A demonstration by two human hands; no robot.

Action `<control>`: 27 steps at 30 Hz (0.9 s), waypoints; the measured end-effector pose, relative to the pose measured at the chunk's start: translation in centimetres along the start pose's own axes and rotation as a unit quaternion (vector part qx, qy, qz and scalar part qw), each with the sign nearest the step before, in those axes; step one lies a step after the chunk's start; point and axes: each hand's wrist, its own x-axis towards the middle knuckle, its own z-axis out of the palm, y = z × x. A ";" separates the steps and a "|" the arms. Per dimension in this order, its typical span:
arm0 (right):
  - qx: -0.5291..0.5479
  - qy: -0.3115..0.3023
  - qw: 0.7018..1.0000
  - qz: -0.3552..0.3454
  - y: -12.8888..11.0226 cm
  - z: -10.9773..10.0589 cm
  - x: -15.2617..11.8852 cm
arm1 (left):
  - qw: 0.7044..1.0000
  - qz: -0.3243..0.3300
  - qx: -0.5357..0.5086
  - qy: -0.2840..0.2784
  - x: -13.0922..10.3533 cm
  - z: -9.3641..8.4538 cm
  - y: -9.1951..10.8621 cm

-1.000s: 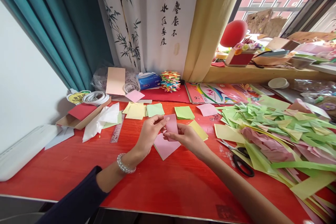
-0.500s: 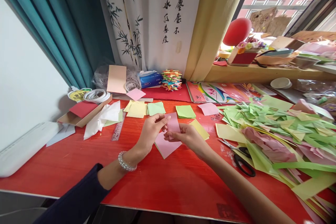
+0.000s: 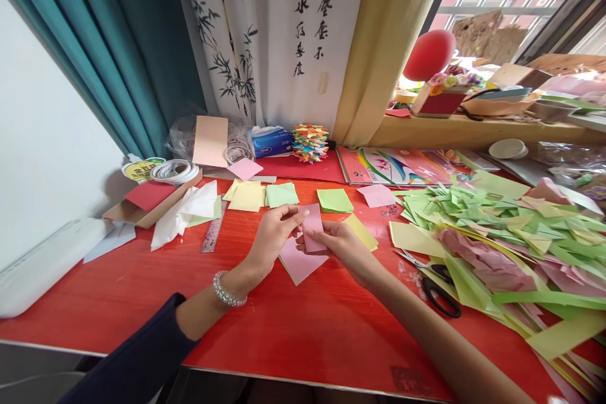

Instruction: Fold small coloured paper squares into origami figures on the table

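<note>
Between my two hands is a folded piece of pink paper (image 3: 312,225), held up above the table. My left hand (image 3: 273,233) pinches its upper left edge with thumb and fingers. My right hand (image 3: 344,245) grips the lower right part, its thumb lying across the front. Just below them a pink paper square (image 3: 302,262) lies flat on the red table (image 3: 284,334), partly covered by my hands. Beyond the hands lie a green paper square (image 3: 335,201), a pale green one (image 3: 281,195) and a yellow one (image 3: 360,231).
Black-handled scissors (image 3: 441,293) lie to the right beside a heap of green, yellow and pink paper pieces (image 3: 502,221). At the left are a ruler (image 3: 214,227), a white tissue (image 3: 187,214) and a cardboard tray (image 3: 142,219). A blue tissue pack (image 3: 271,141) stands at the back.
My right thumb has moved up a little onto the front of the folded pink paper. My left hand keeps its grip, almost unmoved.
</note>
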 end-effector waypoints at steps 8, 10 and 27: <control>-0.006 -0.002 1.000 0.000 0.2 -0.2 0.0 | 1.000 -0.004 -0.002 -0.012 0.0 -0.1 -0.1; -0.007 -0.003 1.000 0.001 0.1 -0.2 0.0 | 1.000 -0.002 -0.004 -0.011 0.0 -0.1 -0.1; -0.012 -0.006 1.000 0.003 -0.2 0.1 0.1 | 1.000 -0.002 -0.004 -0.004 0.0 -0.2 -0.4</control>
